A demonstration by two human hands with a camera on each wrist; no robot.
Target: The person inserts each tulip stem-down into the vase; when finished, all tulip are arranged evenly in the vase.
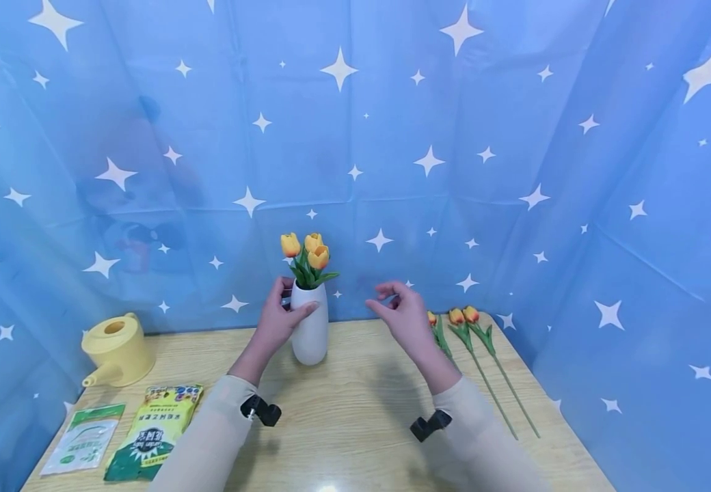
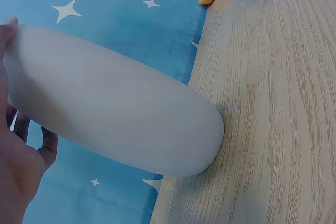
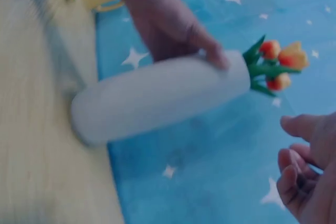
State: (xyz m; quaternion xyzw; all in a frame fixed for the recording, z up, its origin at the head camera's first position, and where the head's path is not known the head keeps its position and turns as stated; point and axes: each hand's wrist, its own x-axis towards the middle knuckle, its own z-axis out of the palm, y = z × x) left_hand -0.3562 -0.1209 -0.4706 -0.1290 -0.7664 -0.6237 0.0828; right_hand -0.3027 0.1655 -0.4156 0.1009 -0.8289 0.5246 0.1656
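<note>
A white vase (image 1: 310, 335) stands upright on the table, holding three yellow-orange tulips (image 1: 318, 258) with green leaves above its mouth. My left hand (image 1: 277, 321) grips it near the top, thumb across the front and fingers round the left and back. In the left wrist view the smooth side of the vase (image 2: 113, 103) fills the middle. To the right of it, my right hand (image 1: 406, 318) hovers in the air with loosely curled fingers and nothing in them. The right wrist view shows this hand (image 3: 315, 166) apart from the tulips (image 3: 291, 57).
Three more tulips (image 1: 470, 315) lie on the right of the wooden table (image 1: 343, 417), partly behind the right arm. On the left are a yellow watering can (image 1: 126, 352), a green-yellow bag (image 1: 157, 430) and a smaller packet (image 1: 85, 439). A blue star-patterned curtain (image 1: 355, 137) closes off the back.
</note>
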